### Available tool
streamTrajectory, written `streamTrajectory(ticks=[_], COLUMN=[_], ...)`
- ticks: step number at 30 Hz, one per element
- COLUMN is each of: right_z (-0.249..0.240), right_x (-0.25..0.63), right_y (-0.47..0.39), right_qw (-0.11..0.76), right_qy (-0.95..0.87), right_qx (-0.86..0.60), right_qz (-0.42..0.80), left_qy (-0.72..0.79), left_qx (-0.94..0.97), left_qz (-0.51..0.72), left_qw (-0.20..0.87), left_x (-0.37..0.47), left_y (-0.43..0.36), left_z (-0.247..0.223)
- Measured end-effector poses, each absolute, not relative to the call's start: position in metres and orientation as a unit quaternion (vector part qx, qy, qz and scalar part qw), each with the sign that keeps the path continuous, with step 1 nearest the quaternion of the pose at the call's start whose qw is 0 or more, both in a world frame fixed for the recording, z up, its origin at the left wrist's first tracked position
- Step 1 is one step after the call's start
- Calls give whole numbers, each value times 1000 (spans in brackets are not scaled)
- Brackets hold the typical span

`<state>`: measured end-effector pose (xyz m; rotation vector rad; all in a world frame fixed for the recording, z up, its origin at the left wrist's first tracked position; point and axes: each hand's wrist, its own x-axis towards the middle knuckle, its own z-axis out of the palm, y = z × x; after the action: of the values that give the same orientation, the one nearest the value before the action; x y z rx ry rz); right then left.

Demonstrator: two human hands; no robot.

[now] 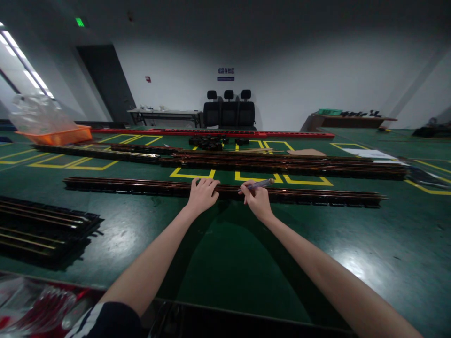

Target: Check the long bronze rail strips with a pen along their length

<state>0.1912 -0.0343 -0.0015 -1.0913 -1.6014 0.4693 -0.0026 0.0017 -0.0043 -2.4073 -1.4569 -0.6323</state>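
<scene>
- The right hand (257, 199) has its fingers curled shut around a slim tool with a translucent purple handle (259, 184), apparently a small screwdriver. The tool lies almost flat, its handle end pointing right and its tip, hidden by the fingers, down at the rail.
- The left hand (202, 192) holds nothing. Its grip is loose, palm down, with the fingers draped over the top edge of the same rail, seemingly to steady it while the tool is worked beside it.
- That long dark rail (141, 186) lies flat on the green floor (225, 253), running left to right across the view, directly under both hands. Both arms reach well forward to meet it.
- Behind it lie more long rails (282, 166) over yellow floor markings (192, 174), and further back a red strip (211, 133).
- A stack of short rails (42, 230) sits at the left, well apart from the hands.
- An orange tray (59, 136) with clear plastic stands far left. Three black seats (229, 109) stand against the back wall.
- Nothing lies between the hands and the rail.
</scene>
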Motion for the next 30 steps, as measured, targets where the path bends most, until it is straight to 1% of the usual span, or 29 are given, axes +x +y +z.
streamTrajectory(ticks=[30], right_z=[-1], right_x=[191], right_y=[-35], right_qw=[540], right_qy=[-681], right_qx=[-455], right_qz=[195], left_qy=[-506], left_qx=[-830], left_qz=[-197], left_qw=[125], left_x=[-3], left_y=[1], left_z=[-3])
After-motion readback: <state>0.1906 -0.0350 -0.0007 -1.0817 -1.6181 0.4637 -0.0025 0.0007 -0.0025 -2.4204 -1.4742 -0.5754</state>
